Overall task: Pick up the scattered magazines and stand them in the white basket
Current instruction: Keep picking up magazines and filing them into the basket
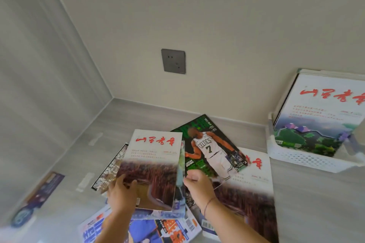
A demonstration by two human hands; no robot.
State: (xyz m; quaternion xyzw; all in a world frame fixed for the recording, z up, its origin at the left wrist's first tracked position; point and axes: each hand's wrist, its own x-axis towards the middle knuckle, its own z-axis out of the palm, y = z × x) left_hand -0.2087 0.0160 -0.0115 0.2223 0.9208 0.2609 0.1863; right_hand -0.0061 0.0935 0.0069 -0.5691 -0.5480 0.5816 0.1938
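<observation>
My left hand point(120, 193) grips the lower left edge of a white magazine with red title and brown picture point(154, 163), lifted off the pile. A pale-edged magazine point(180, 181) sits just behind it. My right hand point(197, 185) grips the lower edge of a green basketball magazine point(209, 148), tilted up. More magazines lie on the grey floor: a black-and-white one point(110, 169) at left, a blue one point(158, 231) near my arms, a white one with red title point(250, 189) at right. The white basket point(308, 159) at the far right holds upright magazines point(320, 116).
A dark blue magazine point(39, 197) lies apart at the far left on the floor. A grey wall socket point(173, 61) sits on the wall above the pile. The walls meet in a corner point(112, 97) behind the magazines.
</observation>
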